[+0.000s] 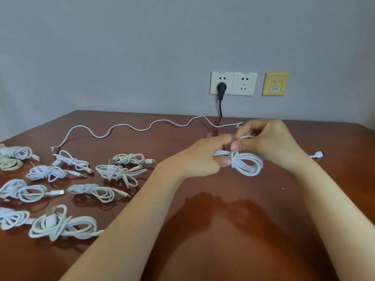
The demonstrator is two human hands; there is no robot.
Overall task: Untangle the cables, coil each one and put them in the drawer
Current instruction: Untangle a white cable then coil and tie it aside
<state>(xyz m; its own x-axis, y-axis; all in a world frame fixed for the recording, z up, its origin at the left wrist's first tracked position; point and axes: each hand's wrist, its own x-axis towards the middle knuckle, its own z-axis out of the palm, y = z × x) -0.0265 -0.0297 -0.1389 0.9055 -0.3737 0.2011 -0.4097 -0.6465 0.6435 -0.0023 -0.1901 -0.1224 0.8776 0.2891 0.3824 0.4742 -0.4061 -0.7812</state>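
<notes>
1. Head camera looks down on a brown desk [203,209] set against a grey wall.
2. The left hand [203,157] has its grip closed round the neck of a white coiled cable [247,165], with the thumb underneath and the fingers curled over the strands.
3. The right hand [272,142] meets it from three o'clock. Its grip pinches a strand at the top of the same bundle, fingers bent tight (the fingertips are partly hidden).
4. The coil's loops spread toward four o'clock from the left thumb, at about two o'clock of the desk's middle.
5. A white connector [318,154] lies on the desk at three o'clock of the right wrist, and its lead runs behind that wrist.
6. A long loose cable [125,127] snakes across the far desk from ten o'clock to the right hand's fingers. I cannot tell whether it joins the coil.
7. About ten tied bundles [87,188] lie at eight to nine o'clock, well apart from both hands.
8. On the wall at twelve o'clock is a double socket [243,83] with a black plug [221,87] in it. A yellow plate [275,84] sits just beside it at three o'clock.
</notes>
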